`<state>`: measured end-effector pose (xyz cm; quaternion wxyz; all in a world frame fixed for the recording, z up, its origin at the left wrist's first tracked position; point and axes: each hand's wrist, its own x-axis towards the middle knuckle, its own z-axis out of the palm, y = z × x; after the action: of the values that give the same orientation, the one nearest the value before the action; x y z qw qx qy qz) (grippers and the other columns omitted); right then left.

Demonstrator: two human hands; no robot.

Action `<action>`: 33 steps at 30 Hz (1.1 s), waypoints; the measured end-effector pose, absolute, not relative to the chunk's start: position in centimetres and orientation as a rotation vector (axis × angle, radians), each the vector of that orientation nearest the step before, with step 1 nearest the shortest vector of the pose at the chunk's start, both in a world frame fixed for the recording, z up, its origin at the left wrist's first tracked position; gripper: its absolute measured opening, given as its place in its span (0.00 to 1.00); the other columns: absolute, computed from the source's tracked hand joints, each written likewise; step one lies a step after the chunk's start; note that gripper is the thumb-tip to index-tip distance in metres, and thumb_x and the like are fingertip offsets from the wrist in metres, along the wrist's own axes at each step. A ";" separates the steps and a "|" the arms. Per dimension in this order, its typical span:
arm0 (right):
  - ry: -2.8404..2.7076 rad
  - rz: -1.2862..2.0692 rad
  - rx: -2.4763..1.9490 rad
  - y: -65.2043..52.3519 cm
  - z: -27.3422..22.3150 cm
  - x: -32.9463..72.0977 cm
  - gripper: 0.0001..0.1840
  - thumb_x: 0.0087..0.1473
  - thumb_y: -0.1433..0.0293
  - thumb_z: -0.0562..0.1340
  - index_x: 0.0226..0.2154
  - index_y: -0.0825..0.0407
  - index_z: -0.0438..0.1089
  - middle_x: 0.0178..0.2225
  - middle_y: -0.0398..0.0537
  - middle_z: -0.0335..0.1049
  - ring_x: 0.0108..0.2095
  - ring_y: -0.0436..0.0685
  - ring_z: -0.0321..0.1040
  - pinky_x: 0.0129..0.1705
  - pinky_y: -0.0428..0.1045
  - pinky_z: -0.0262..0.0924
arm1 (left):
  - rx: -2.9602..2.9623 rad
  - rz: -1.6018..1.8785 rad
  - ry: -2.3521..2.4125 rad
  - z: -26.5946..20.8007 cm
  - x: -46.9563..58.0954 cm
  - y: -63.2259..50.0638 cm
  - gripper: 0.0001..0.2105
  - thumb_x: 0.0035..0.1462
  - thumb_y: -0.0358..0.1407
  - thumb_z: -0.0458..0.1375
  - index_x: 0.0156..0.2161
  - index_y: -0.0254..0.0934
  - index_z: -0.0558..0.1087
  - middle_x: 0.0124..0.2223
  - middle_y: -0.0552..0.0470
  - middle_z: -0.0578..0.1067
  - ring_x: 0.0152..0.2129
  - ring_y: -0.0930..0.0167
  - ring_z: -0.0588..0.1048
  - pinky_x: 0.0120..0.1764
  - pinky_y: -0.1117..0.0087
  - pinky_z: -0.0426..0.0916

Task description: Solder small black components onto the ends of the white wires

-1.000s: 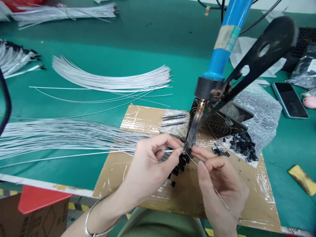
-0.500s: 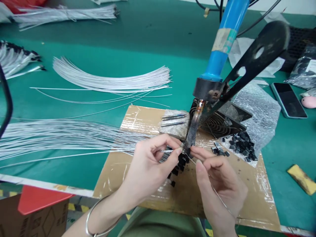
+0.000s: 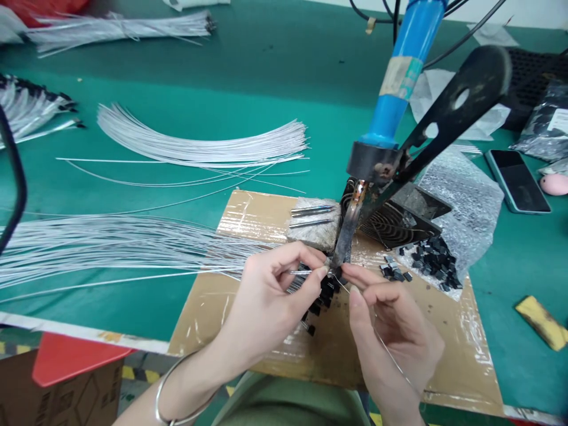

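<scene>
two hands: the left hand (image 3: 275, 296) had thumb and forefinger pressed together on a white wire (image 3: 302, 272); the right hand (image 3: 393, 331) was loosely curled, its thumb and forefinger nipping a thin silvery wire (image 3: 344, 286) that ran back across the palm.
wire end: it was at the left fingertips, right by the iron's tip; whether they touched could not be told.
soldering iron: the blue-handled soldering iron (image 3: 390, 112) slanted down between the hands from above, its dark tip (image 3: 344, 242) screening part of the work.
bracket: a black metal bracket (image 3: 461, 112) rose beside the iron and hid some of the bench behind it.
wire spread: many pale wires (image 3: 133, 242) lay to the left, running under the left hand, with black connectors (image 3: 327, 290) crowded just below the fingertips.
cardboard: a brown cardboard sheet (image 3: 213, 307) lay beneath it all, bearing a grey block (image 3: 317, 236) with metal rods (image 3: 311, 223) on top.
right side: small black pieces (image 3: 437, 263) were heaped on a clear plastic bag (image 3: 470, 195); a phone (image 3: 518, 180) and a stained yellow sponge (image 3: 542, 322) lay farther out.
far left: a curved white bundle (image 3: 199, 145) and a tied bundle (image 3: 119, 28) rested on the green bench (image 3: 266, 65); a black cable (image 3: 13, 171) crossed the edge.
</scene>
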<state>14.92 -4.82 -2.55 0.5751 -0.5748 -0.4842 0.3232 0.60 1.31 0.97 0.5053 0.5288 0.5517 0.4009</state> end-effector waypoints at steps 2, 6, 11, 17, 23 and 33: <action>-1.142 0.739 -1.343 -4.8 -2.6 15.0 0.09 0.64 0.75 0.67 0.33 0.47 0.71 0.48 0.48 0.86 0.50 0.56 0.84 0.51 0.47 0.75 | 1.283 0.974 1.327 0.9 0.6 1.3 0.06 0.55 0.29 0.63 0.27 0.36 0.78 0.31 0.51 0.85 0.27 0.72 0.78 0.28 0.76 0.68; -1.153 0.750 -1.327 -4.8 -2.8 15.1 0.10 0.64 0.76 0.67 0.33 0.47 0.71 0.49 0.46 0.86 0.50 0.55 0.84 0.52 0.46 0.75 | 1.306 0.973 1.339 0.8 0.6 1.2 0.06 0.55 0.30 0.63 0.28 0.36 0.79 0.31 0.51 0.85 0.24 0.73 0.76 0.25 0.76 0.64; -1.164 0.746 -1.306 -4.8 -3.1 15.3 0.10 0.64 0.77 0.66 0.33 0.48 0.71 0.49 0.48 0.86 0.51 0.55 0.84 0.53 0.46 0.75 | 1.330 0.935 1.373 0.6 0.5 1.3 0.05 0.54 0.31 0.63 0.28 0.36 0.79 0.32 0.49 0.85 0.24 0.71 0.76 0.23 0.74 0.62; -1.164 0.725 -1.323 -4.7 -2.9 15.1 0.09 0.63 0.77 0.67 0.33 0.48 0.71 0.48 0.47 0.86 0.50 0.54 0.84 0.51 0.45 0.76 | 1.332 0.960 1.356 0.8 0.7 1.2 0.05 0.55 0.30 0.63 0.28 0.36 0.79 0.31 0.50 0.84 0.22 0.74 0.73 0.24 0.75 0.62; -1.178 0.692 -1.329 -4.7 -2.8 15.0 0.10 0.64 0.76 0.67 0.32 0.48 0.72 0.47 0.47 0.86 0.48 0.54 0.85 0.51 0.46 0.76 | 1.319 0.974 1.337 1.0 0.6 1.2 0.06 0.54 0.30 0.63 0.27 0.36 0.79 0.31 0.50 0.85 0.24 0.73 0.75 0.27 0.76 0.66; -1.163 0.719 -1.315 -4.6 -3.1 15.1 0.10 0.64 0.76 0.67 0.33 0.48 0.72 0.47 0.46 0.86 0.49 0.53 0.84 0.53 0.45 0.75 | 1.321 0.923 1.382 0.5 0.5 1.1 0.05 0.54 0.32 0.62 0.28 0.36 0.79 0.31 0.48 0.84 0.26 0.70 0.77 0.23 0.73 0.60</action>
<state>15.10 -4.60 -3.13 0.5827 -0.5634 -0.4980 0.3081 0.51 1.08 0.54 0.4876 0.5431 0.5685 0.3796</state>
